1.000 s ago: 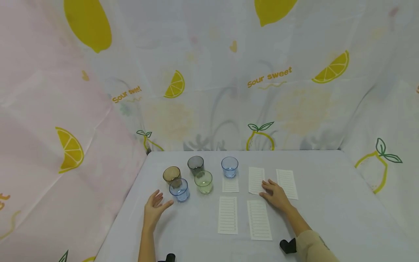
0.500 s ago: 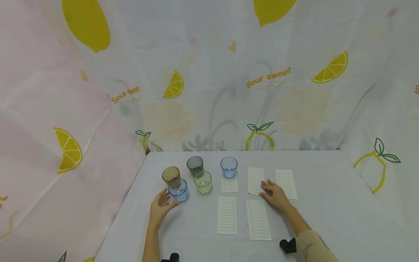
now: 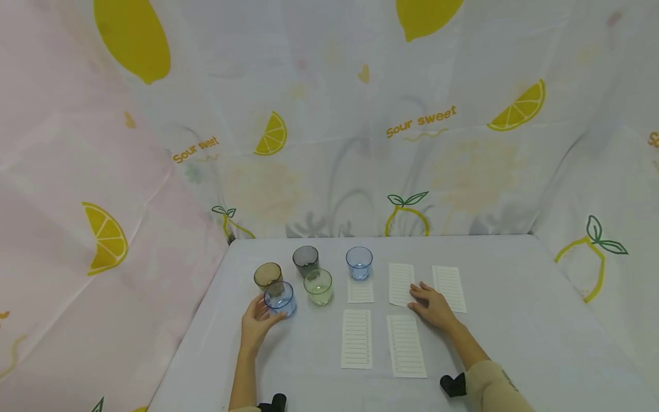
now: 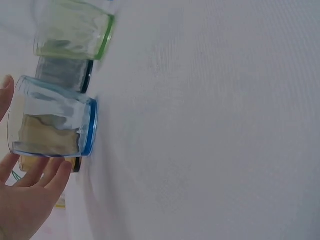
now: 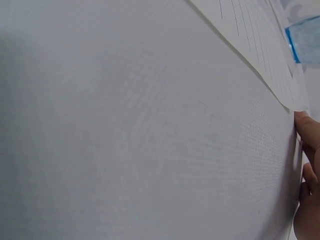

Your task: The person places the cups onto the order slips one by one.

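Observation:
My left hand is spread around a clear blue glass at the left of the table. In the left wrist view its fingers lie along the glass's far side, and the thumb stands at rim height with a small gap to the glass. The glass stands upright. Just behind it is an amber glass, partly hidden. My right hand rests low among the paper slips, its fingers loosely bent and fingertips at the edge of one lined paper slip.
A grey glass and a green glass stand right of the amber one. A second blue glass sits on the top of a paper slip. More lined slips lie at the back right and in front. A lemon-print cloth hangs behind the white table.
My left hand has moved right and forward, from left of the near blue glass to around it. The right hand, glasses and slips have stayed put.

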`<act>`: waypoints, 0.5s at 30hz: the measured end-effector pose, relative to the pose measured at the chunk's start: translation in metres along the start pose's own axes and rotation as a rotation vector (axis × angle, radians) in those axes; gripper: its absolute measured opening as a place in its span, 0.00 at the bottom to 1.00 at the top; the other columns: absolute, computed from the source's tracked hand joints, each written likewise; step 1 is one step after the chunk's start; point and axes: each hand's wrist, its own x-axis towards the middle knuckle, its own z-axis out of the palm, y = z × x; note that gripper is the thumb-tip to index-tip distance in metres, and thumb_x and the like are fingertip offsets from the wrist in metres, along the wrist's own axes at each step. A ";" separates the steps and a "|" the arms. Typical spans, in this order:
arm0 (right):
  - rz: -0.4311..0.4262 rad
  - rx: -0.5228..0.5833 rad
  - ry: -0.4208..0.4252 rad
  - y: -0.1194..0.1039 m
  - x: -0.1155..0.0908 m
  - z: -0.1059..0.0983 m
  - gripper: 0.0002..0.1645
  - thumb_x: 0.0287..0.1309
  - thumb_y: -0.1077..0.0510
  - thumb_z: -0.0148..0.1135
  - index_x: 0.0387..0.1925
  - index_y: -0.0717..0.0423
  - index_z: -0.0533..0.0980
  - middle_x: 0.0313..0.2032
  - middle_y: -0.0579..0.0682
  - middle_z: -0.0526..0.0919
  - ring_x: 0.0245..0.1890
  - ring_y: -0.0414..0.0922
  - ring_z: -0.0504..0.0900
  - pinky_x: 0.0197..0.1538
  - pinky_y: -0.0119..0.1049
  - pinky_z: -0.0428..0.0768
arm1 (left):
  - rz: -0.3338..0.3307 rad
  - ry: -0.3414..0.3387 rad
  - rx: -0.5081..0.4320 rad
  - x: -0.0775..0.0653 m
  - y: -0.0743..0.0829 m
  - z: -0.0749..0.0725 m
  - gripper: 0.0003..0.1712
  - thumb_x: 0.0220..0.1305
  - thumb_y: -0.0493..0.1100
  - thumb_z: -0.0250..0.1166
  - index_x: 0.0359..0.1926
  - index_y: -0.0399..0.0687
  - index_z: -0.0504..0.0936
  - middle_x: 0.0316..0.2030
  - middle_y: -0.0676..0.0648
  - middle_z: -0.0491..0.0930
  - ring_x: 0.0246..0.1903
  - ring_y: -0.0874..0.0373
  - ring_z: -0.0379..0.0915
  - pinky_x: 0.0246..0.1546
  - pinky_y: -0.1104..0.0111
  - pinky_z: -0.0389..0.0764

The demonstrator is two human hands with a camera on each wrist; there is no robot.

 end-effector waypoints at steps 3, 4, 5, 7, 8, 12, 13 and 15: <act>0.000 -0.001 -0.001 0.001 0.000 0.000 0.24 0.52 0.61 0.67 0.49 0.74 0.75 0.56 0.65 0.74 0.62 0.67 0.62 0.62 0.60 0.62 | 0.009 0.011 0.000 0.008 -0.010 0.002 0.47 0.45 0.30 0.73 0.65 0.28 0.59 0.58 0.22 0.64 0.58 0.29 0.62 0.60 0.44 0.64; -0.002 0.000 -0.001 0.001 0.000 0.001 0.24 0.52 0.61 0.67 0.49 0.73 0.75 0.56 0.64 0.74 0.62 0.66 0.62 0.62 0.60 0.62 | 0.016 0.017 -0.005 0.010 -0.014 0.004 0.47 0.45 0.30 0.73 0.66 0.29 0.59 0.58 0.22 0.64 0.58 0.29 0.62 0.60 0.44 0.64; -0.001 0.001 -0.001 0.001 0.000 0.001 0.24 0.52 0.61 0.67 0.49 0.73 0.75 0.56 0.64 0.74 0.62 0.66 0.62 0.62 0.60 0.61 | 0.024 0.023 -0.005 0.013 -0.018 0.005 0.48 0.45 0.30 0.73 0.66 0.30 0.58 0.58 0.22 0.64 0.58 0.29 0.62 0.60 0.44 0.64; -0.008 -0.001 0.001 0.001 0.000 0.001 0.24 0.52 0.62 0.67 0.48 0.73 0.75 0.55 0.64 0.74 0.62 0.67 0.62 0.62 0.60 0.62 | 0.031 0.040 -0.006 0.016 -0.023 0.007 0.48 0.44 0.30 0.74 0.66 0.31 0.59 0.58 0.23 0.65 0.58 0.31 0.63 0.60 0.45 0.64; -0.009 -0.003 0.002 0.001 0.000 0.001 0.24 0.51 0.62 0.67 0.48 0.73 0.75 0.55 0.64 0.74 0.62 0.67 0.62 0.61 0.60 0.62 | 0.028 0.051 -0.013 0.016 -0.024 0.008 0.48 0.44 0.30 0.74 0.66 0.32 0.60 0.58 0.24 0.66 0.59 0.32 0.63 0.60 0.46 0.65; -0.012 -0.010 -0.003 0.001 0.001 0.000 0.24 0.51 0.62 0.68 0.48 0.72 0.76 0.55 0.64 0.74 0.62 0.67 0.63 0.61 0.61 0.62 | 0.019 0.064 -0.016 0.018 -0.027 0.011 0.48 0.43 0.30 0.74 0.66 0.32 0.60 0.59 0.25 0.65 0.60 0.34 0.62 0.61 0.48 0.64; -0.014 -0.014 -0.006 0.001 0.001 0.000 0.24 0.51 0.61 0.68 0.48 0.72 0.76 0.55 0.64 0.74 0.62 0.67 0.63 0.61 0.61 0.62 | 0.016 0.065 -0.018 0.018 -0.027 0.011 0.48 0.43 0.30 0.74 0.66 0.32 0.60 0.60 0.26 0.65 0.61 0.34 0.62 0.62 0.48 0.63; -0.009 -0.018 -0.014 0.001 0.001 -0.001 0.24 0.51 0.61 0.68 0.49 0.72 0.76 0.55 0.63 0.74 0.62 0.67 0.63 0.62 0.61 0.62 | 0.019 0.065 -0.016 0.018 -0.026 0.011 0.48 0.44 0.30 0.74 0.66 0.31 0.60 0.60 0.25 0.64 0.61 0.34 0.61 0.62 0.47 0.63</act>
